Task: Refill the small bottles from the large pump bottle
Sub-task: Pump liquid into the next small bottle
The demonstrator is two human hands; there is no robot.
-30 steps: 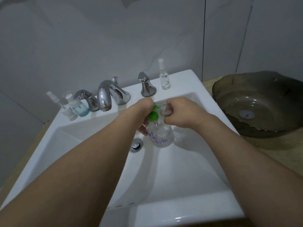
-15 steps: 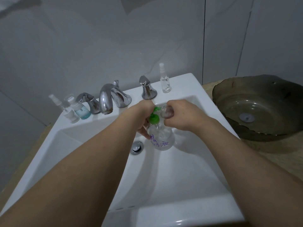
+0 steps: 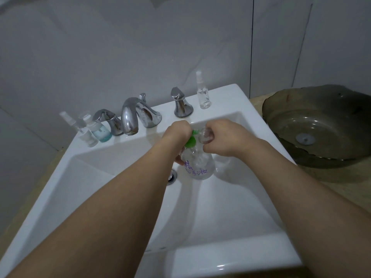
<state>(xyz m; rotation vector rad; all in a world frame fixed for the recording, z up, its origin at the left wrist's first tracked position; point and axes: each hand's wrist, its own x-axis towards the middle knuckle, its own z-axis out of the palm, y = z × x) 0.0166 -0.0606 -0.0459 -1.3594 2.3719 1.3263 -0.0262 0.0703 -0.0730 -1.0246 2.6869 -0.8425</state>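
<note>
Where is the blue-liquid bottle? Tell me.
In the head view, the blue-liquid bottle stands on the sink's back ledge, far left, beside the left tap handle.

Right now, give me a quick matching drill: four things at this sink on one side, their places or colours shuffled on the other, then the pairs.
Things:
1. pump head
2. spray bottle
3. teal-liquid bottle
4. drain

Matches:
A. on the sink ledge, right of the faucet handles
B. green
C. on the basin floor, beside the large bottle
D. on the ledge, left of the spout

Pairs: 1-B, 2-A, 3-D, 4-C
</note>
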